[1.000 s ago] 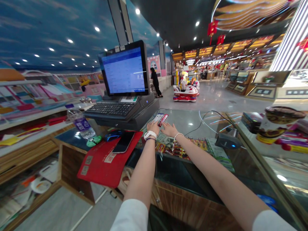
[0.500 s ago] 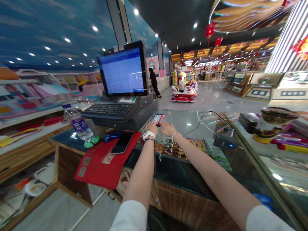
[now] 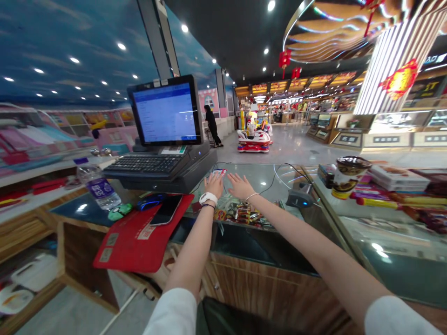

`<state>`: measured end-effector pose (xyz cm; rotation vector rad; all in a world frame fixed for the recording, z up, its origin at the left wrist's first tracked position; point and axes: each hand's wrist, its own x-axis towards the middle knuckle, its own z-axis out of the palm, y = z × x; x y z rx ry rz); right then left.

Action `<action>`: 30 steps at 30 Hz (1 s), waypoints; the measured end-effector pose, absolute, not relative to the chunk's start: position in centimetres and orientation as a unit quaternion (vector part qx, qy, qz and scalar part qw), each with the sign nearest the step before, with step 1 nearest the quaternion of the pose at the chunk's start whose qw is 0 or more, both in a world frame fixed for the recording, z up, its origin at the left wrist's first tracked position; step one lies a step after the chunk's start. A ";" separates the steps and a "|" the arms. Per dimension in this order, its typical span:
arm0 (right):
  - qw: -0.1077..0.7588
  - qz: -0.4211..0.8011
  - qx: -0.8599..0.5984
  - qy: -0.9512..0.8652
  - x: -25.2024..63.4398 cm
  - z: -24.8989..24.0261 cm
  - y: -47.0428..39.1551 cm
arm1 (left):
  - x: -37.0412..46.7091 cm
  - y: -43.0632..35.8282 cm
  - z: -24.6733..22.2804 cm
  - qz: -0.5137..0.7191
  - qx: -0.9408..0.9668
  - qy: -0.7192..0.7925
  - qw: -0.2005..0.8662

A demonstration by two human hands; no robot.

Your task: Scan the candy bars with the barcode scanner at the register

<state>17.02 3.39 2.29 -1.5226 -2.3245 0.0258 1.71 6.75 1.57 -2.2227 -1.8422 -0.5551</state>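
The table (image 3: 253, 173) had a smooth, glossy glass top, with a wood-grained front (image 3: 258, 274) below. The keyboard (image 3: 146, 164) looked like matt black plastic; the screen (image 3: 164, 111) was smooth and shiny. The phone (image 3: 166, 209) had a dark, glassy face, and the mat (image 3: 136, 246) under it was smooth and dull. The bottle (image 3: 99, 188) was clear, glossy plastic, the sleeves (image 3: 174, 311) matt cloth.

The right hand (image 3: 240, 188) has spread farther from the left hand (image 3: 213, 187), now hiding more packet (image 3: 220, 171).
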 end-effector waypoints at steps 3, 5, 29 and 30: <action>0.187 -0.016 -0.538 -0.822 18.9 2.7 1.3 | 3.1 5.6 2.0 -0.179 -0.768 -0.609 0.083; 0.190 -0.031 -0.536 -0.822 20.3 2.7 -0.2 | 4.2 4.9 2.2 -0.169 -0.784 -0.592 0.078; 0.198 -0.171 -0.660 -0.704 46.5 -0.6 -18.3 | 27.8 -7.9 2.5 -0.150 -0.962 -0.202 0.108; 0.196 -0.172 -0.669 -0.696 47.6 -0.8 -18.9 | 28.9 -8.2 2.4 -0.148 -0.965 -0.187 0.108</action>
